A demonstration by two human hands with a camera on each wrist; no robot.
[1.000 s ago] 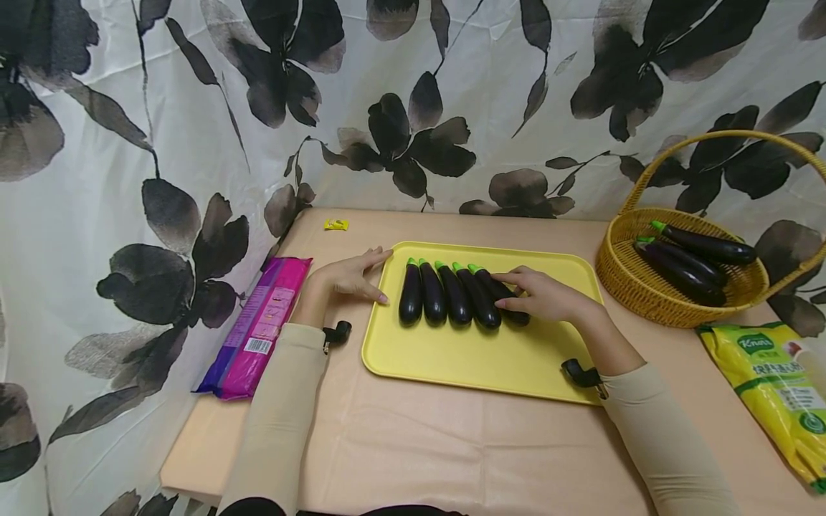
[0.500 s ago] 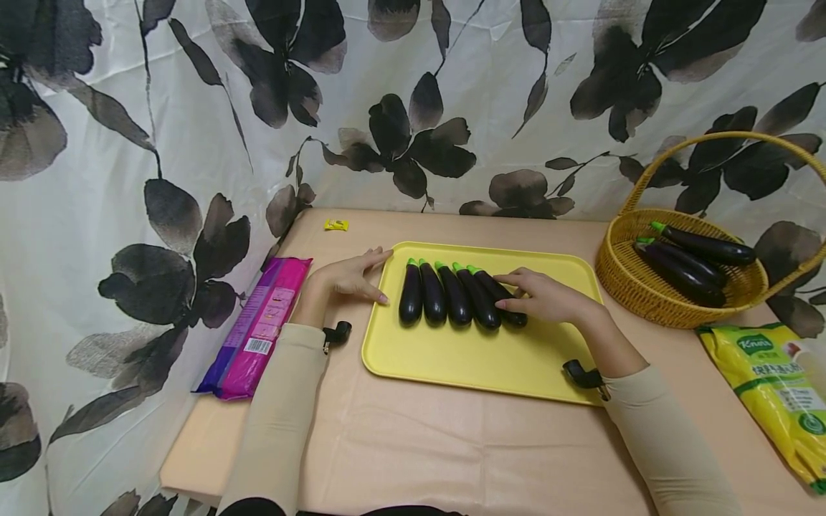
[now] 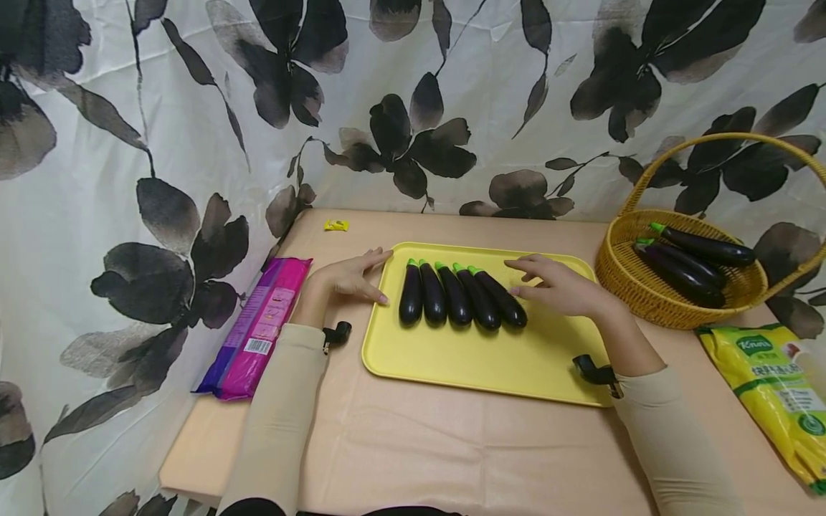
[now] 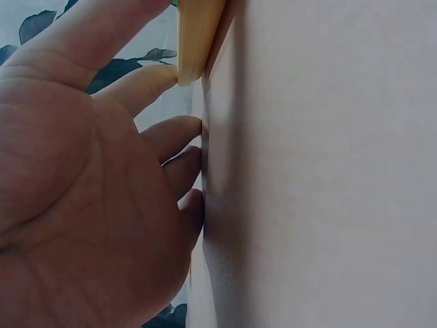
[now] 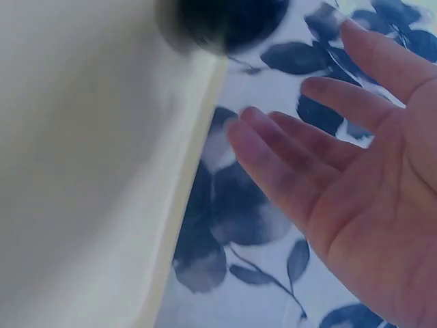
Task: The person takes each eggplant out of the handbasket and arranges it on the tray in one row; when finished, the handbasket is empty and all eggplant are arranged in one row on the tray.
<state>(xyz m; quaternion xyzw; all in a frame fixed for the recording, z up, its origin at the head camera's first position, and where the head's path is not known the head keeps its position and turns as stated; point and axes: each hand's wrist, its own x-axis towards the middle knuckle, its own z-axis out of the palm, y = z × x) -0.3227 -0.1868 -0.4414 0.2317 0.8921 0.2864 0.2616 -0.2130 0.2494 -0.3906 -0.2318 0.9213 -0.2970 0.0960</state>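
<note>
Several dark purple eggplants (image 3: 459, 297) with green stem ends lie side by side in a row on a yellow tray (image 3: 445, 365). My left hand (image 3: 348, 278) rests at the tray's left edge, thumb over the rim. In the left wrist view, its fingers are loosely extended, with the index fingertip at the tray's side (image 4: 192, 48). Just right of the rightmost eggplant (image 3: 502, 299), my right hand (image 3: 558, 288) hovers over the tray with fingers spread and holding nothing. The right wrist view shows that palm and the blurred dark end of an eggplant (image 5: 232, 20).
A wicker basket (image 3: 645, 301) with a tall handle stands at the back right, holding several eggplants. In front of it lies a yellow Knorr bag (image 3: 774, 390). A pink and purple packet (image 3: 264, 322) lies left of the tray, and a small yellow wrapper (image 3: 336, 225) behind.
My right hand has let go of the rightmost eggplant and moved slightly right. That eggplant shifted a little left, closer to the row. My left hand has stayed at the tray's edge.
</note>
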